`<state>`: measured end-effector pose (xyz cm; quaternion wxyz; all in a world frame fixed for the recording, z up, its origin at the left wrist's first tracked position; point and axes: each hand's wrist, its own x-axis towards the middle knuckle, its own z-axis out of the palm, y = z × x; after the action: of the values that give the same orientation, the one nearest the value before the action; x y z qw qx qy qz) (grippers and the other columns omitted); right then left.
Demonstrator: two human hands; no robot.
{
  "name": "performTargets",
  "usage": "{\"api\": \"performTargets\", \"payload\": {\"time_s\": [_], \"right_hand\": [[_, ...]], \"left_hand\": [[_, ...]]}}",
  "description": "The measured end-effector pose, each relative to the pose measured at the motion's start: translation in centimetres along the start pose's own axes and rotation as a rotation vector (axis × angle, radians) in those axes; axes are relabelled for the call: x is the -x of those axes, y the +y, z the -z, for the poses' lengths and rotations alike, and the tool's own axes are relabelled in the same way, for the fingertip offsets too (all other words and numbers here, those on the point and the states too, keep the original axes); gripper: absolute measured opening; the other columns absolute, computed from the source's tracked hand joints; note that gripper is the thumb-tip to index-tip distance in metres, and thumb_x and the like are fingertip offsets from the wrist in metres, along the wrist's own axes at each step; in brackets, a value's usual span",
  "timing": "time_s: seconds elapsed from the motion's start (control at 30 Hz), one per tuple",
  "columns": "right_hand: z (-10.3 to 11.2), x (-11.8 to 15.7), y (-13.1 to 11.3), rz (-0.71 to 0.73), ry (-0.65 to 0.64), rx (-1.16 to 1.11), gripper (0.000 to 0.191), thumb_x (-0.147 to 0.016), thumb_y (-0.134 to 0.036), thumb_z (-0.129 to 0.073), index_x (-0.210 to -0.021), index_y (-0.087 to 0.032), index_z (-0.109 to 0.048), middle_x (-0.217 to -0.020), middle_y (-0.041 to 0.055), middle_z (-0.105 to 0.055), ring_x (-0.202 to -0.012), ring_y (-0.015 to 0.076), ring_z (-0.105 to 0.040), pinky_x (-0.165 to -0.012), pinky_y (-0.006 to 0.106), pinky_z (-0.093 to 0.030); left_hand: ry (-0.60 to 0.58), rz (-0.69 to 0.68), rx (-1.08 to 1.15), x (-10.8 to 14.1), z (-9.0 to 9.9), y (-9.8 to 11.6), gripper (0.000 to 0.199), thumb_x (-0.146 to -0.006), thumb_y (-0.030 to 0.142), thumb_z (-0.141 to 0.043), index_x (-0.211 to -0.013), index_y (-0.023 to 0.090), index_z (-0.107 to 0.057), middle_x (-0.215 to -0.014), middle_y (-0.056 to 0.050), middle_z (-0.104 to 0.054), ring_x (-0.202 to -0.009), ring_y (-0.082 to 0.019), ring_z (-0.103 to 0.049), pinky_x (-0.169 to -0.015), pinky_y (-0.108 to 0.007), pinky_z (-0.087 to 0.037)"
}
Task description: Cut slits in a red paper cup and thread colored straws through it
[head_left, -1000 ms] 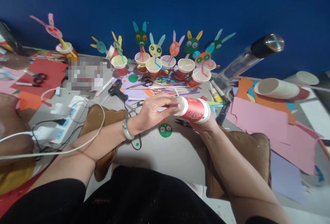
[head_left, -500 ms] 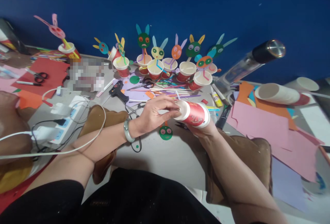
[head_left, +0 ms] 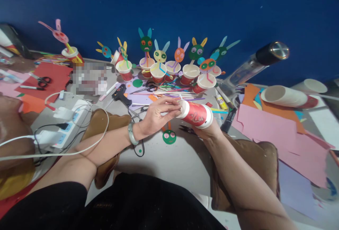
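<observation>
A red and white paper cup (head_left: 197, 114) is tipped on its side above the table, its wide rim toward the right. My right hand (head_left: 208, 129) holds it from below and behind, the fingers hidden by the cup. At the cup's narrow end, my left hand (head_left: 162, 115) pinches with thumb and fingers. A thin white straw (head_left: 180, 96) sticks up at those fingertips; its lower part is hidden. Below lies a green paper face (head_left: 169, 136) with pink eyes and orange strips. Scissors (head_left: 136, 114) lie left of it, near a black glue gun (head_left: 121, 95).
Several paper cups (head_left: 158, 73) with paper animal heads stand along the blue wall. A glass bottle (head_left: 254, 67) and stacked cups (head_left: 280, 96) are at right, beside pink paper (head_left: 267, 127). At left are a power strip (head_left: 71, 124) and a white cable (head_left: 103, 134) crossing my left forearm.
The cup has turned slightly in my right hand and shifted a little left, its printed side now facing me more. My left hand keeps its pinch at the cup's narrow end.
</observation>
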<state>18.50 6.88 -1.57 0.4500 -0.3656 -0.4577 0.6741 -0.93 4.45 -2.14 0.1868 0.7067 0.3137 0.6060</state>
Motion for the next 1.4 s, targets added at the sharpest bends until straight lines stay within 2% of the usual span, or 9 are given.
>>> {"api": "performTargets", "payload": {"time_s": [0.13, 0.33, 0.47, 0.67, 0.77, 0.9, 1.0, 1.1, 1.4], "right_hand": [[0.2, 0.0, -0.1, -0.056, 0.013, -0.045, 0.036, -0.064, -0.047, -0.095, -0.092, -0.029, -0.084, -0.109, 0.0011, -0.084, -0.109, 0.0287, -0.077, -0.105, 0.047, -0.061], [1.4, 0.0, 0.7, -0.096, -0.081, -0.009, 0.027, -0.071, -0.037, -0.092, -0.097, -0.034, -0.085, -0.115, 0.0005, -0.083, -0.111, 0.0293, -0.077, -0.095, 0.040, -0.066], [1.9, -0.3, 1.4, -0.055, -0.079, 0.035, 0.024, -0.076, -0.036, -0.087, -0.100, -0.037, -0.084, -0.123, -0.0018, -0.081, -0.118, 0.0287, -0.075, -0.100, 0.040, -0.064], [1.4, -0.7, 0.7, 0.004, -0.034, 0.047, 0.024, -0.076, -0.038, -0.086, -0.100, -0.035, -0.085, -0.128, 0.0005, -0.079, -0.128, 0.0312, -0.071, -0.110, 0.046, -0.059], [0.9, -1.0, 0.2, 0.018, 0.059, 0.026, 0.029, -0.071, -0.039, -0.087, -0.100, -0.031, -0.085, -0.122, 0.0008, -0.081, -0.120, 0.0310, -0.074, -0.112, 0.050, -0.058], [0.3, -1.2, -0.5, 0.126, 0.182, -0.024, 0.024, -0.062, -0.036, -0.089, -0.083, -0.030, -0.082, -0.096, 0.0013, -0.084, -0.104, 0.0330, -0.079, -0.097, 0.051, -0.064], [0.4, -1.1, -0.8, 0.192, 0.194, 0.121, 0.018, -0.063, -0.034, -0.087, -0.078, -0.027, -0.079, -0.082, 0.0009, -0.082, -0.100, 0.0338, -0.079, -0.090, 0.050, -0.065], [0.8, -0.8, -1.0, 0.278, 0.243, 0.321, 0.016, -0.070, -0.037, -0.082, -0.080, -0.025, -0.080, -0.075, 0.0008, -0.080, -0.090, 0.0310, -0.079, -0.085, 0.046, -0.064], [0.9, 0.4, -3.3, 0.488, 0.244, 0.718, 0.013, -0.074, -0.036, -0.073, -0.076, -0.023, -0.075, -0.070, 0.0003, -0.072, -0.076, 0.0229, -0.068, -0.081, 0.039, -0.054]], "left_hand": [[-0.042, 0.051, -0.006, -0.2, 0.2, 0.5, 0.013, -0.094, 0.031, -0.076, -0.097, 0.020, -0.082, -0.103, -0.007, -0.078, -0.099, -0.016, -0.075, -0.090, -0.033, -0.063], [-0.062, 0.082, -0.022, 0.0, -0.2, 0.8, 0.024, -0.097, 0.039, -0.071, -0.095, 0.018, -0.082, -0.104, -0.009, -0.078, -0.100, -0.017, -0.076, -0.092, -0.033, -0.064], [-0.065, 0.108, 0.003, 0.0, -0.5, 0.3, 0.029, -0.097, 0.044, -0.070, -0.097, 0.017, -0.082, -0.105, -0.011, -0.078, -0.102, -0.019, -0.076, -0.094, -0.035, -0.064], [-0.019, 0.070, 0.003, -0.5, -0.2, 0.1, 0.020, -0.099, 0.034, -0.069, -0.102, 0.016, -0.078, -0.108, -0.012, -0.080, -0.107, -0.020, -0.076, -0.097, -0.038, -0.063], [-0.012, 0.156, 0.059, -0.4, -0.2, -0.6, 0.022, -0.098, 0.036, -0.070, -0.100, 0.015, -0.076, -0.105, -0.012, -0.080, -0.101, -0.020, -0.076, -0.091, -0.036, -0.064], [0.001, 0.397, 0.183, 0.4, -0.7, -2.4, 0.025, -0.095, 0.037, -0.073, -0.100, 0.012, -0.074, -0.098, -0.010, -0.080, -0.087, -0.016, -0.075, -0.079, -0.030, -0.063], [-0.060, 0.625, 0.335, 0.9, -1.2, -3.3, 0.027, -0.092, 0.035, -0.073, -0.099, 0.010, -0.072, -0.091, -0.007, -0.079, -0.075, -0.012, -0.072, -0.071, -0.026, -0.062], [-0.120, 0.735, 0.453, 0.9, -1.3, -3.4, 0.026, -0.088, 0.034, -0.076, -0.097, 0.010, -0.071, -0.088, -0.006, -0.078, -0.073, -0.011, -0.072, -0.071, -0.026, -0.063], [-0.300, 0.755, 0.449, 0.1, -0.6, -3.6, 0.026, -0.082, 0.031, -0.079, -0.096, 0.010, -0.075, -0.085, -0.005, -0.075, -0.073, -0.011, -0.071, -0.066, -0.022, -0.060]]}}
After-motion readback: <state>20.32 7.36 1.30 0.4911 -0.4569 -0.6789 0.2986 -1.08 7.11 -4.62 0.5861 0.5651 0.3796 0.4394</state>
